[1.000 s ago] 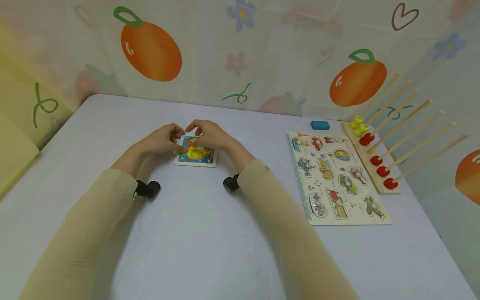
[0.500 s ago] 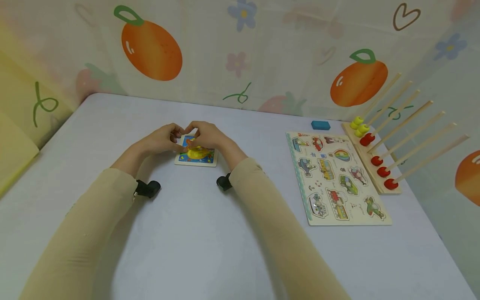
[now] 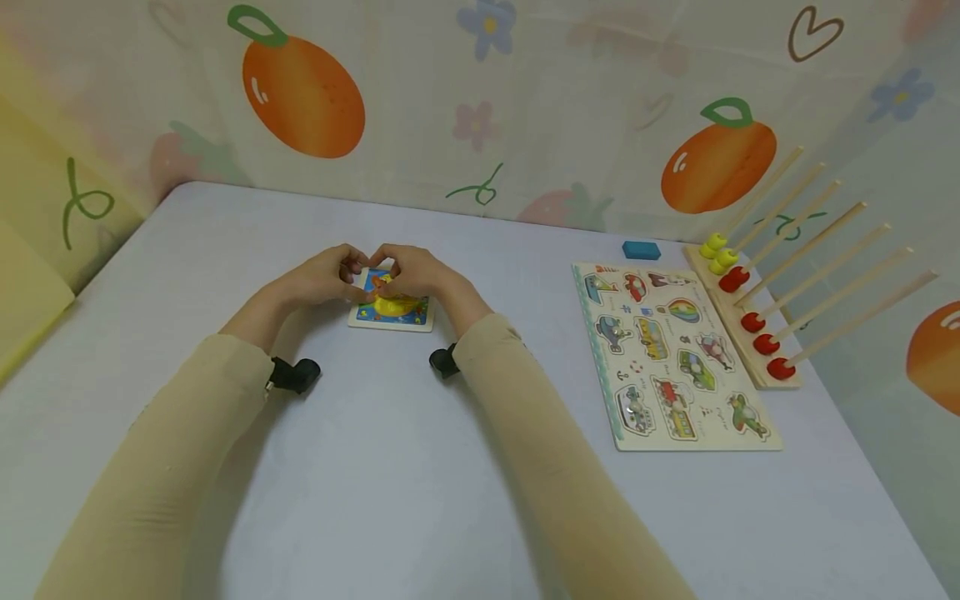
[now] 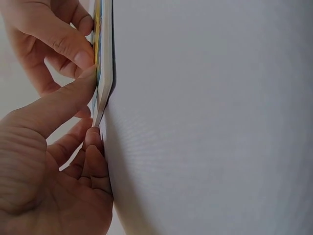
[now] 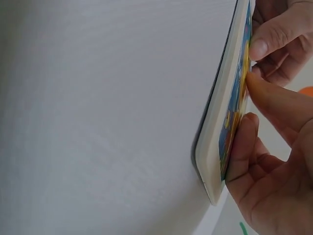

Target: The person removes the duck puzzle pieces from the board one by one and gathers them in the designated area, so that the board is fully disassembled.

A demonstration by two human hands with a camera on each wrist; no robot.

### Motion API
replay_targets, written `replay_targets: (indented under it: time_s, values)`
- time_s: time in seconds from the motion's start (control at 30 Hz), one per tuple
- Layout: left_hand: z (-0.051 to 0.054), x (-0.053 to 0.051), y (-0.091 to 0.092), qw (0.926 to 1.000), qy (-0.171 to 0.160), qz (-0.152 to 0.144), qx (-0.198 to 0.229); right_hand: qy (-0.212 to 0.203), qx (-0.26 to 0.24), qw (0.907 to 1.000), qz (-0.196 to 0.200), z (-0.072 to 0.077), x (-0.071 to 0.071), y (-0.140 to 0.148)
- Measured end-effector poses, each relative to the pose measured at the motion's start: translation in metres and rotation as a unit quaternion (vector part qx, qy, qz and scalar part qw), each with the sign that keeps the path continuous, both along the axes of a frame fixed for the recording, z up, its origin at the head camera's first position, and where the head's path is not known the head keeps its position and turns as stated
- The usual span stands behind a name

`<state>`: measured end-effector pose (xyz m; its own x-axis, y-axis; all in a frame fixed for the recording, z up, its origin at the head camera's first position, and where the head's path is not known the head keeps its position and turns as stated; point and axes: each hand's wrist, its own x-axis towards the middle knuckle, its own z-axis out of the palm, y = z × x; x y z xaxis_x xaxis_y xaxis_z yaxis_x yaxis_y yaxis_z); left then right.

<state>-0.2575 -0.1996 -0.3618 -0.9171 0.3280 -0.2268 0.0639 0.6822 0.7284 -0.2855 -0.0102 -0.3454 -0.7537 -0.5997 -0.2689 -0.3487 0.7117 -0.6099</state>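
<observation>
Left hand (image 3: pixel 321 277) and right hand (image 3: pixel 422 273) at the puzzle (image 3: pixel 397 309), flat on the table (image 3: pixel 382 475).
The left grips the puzzle's left side, thumb on its face; the right's thumb touches the face, whether pinching cannot be told. Right of the puzzle: board (image 3: pixel 651 390), block (image 3: pixel 641 250), bead rack (image 3: pixel 733 313).

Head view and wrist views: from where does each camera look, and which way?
Head: worn on the head, facing forward and down at the flat blue-yellow picture board; left hand, right hand and beige sleeves show.
Left wrist: worn there, looking low across the white tabletop at the board's edge; left hand near, right hand beyond.
Right wrist: worn there, also looking low at the edge; right hand near, left hand beyond.
Both wrist views share board and hands.
</observation>
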Motion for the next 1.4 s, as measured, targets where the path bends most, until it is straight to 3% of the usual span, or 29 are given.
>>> replay_targets:
  time_s: [0.37, 1.4]
  values:
    - [-0.0028, -0.0003, -0.0001, 0.9999, 0.009, -0.007, 0.007, 0.016, 0.027, 0.9995, 0.005, -0.0012, -0.0003, -0.0002]
    - [-0.0001, 0.0006, 0.0011, 1.0000, 0.003, 0.001, -0.003, 0.009, 0.014, 0.9997, 0.015, 0.0023, 0.0008, -0.0025]
